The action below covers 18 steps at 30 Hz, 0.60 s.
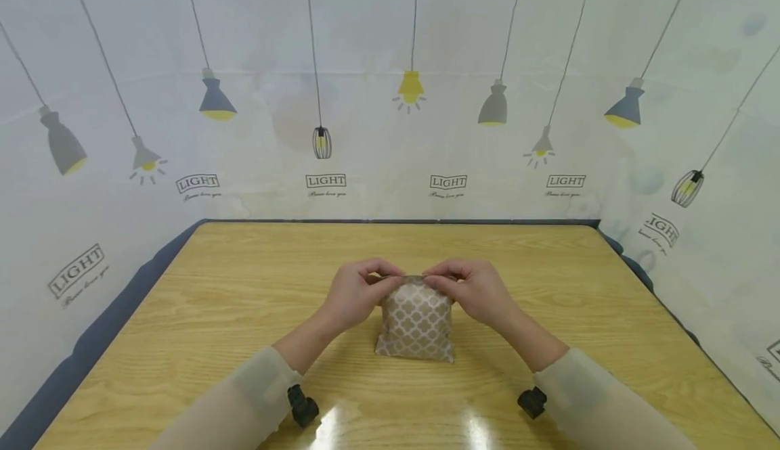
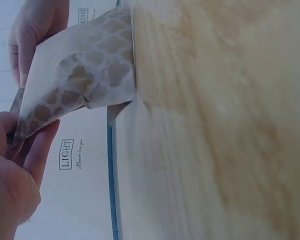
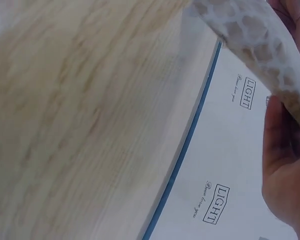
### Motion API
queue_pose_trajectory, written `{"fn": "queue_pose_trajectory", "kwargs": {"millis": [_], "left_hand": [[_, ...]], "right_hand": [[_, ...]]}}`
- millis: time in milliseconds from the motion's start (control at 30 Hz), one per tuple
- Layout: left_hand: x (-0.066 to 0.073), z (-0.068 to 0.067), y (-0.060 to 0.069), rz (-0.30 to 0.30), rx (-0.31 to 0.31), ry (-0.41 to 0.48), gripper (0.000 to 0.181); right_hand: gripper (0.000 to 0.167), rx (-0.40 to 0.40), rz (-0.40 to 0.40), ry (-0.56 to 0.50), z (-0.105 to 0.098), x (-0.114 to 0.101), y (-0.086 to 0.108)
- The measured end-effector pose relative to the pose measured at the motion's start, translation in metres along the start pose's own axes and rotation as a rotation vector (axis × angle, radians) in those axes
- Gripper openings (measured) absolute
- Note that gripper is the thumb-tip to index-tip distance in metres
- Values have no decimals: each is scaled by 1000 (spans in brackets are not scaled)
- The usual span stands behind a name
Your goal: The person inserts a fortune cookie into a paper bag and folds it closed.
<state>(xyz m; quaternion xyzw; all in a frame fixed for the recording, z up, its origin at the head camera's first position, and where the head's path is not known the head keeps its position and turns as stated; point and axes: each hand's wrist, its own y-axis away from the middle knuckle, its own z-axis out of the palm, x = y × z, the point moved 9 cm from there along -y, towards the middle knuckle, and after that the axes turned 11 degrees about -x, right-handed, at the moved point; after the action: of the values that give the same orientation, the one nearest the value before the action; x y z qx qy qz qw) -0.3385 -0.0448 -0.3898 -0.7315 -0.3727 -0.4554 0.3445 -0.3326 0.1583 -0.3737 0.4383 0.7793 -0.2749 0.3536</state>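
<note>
A small beige pouch [image 1: 416, 320] with a pale quatrefoil lattice stands upright on the table, its lower edge on the wood. My left hand [image 1: 358, 293] pinches its top edge at the left corner, thumb in front and fingers behind. At the right corner my right hand [image 1: 478, 289] pinches the same edge in a like way. The left wrist view shows the pouch [image 2: 100, 55] bulging below the pinched rim. In the right wrist view part of the pouch [image 3: 255, 37] is cut off by the frame, and whatever it holds is hidden.
The wooden table [image 1: 244, 267] reaches back to a dark blue strip [image 1: 402, 220] along its far edge. Behind and at both sides hangs a pale wall covering [image 1: 365, 30] printed with lamps. A black wrist mount [image 1: 302, 406] sits by the left sleeve, another [image 1: 532, 402] by the right.
</note>
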Motion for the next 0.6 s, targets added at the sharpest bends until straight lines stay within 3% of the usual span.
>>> {"fn": "queue_pose_trajectory", "kwargs": {"millis": [133,400,600], "left_hand": [[-1,-4,1,-7,22,1,10],[-11,-6,1,-41,19,102,13],[-16,-12,2,-69,30,145,13]], "right_hand": [[20,-26,54,-44,-2,7,1],[15,22,53,-33,-10,11,3],[24,-29,102,-177,-11,19,5]]}}
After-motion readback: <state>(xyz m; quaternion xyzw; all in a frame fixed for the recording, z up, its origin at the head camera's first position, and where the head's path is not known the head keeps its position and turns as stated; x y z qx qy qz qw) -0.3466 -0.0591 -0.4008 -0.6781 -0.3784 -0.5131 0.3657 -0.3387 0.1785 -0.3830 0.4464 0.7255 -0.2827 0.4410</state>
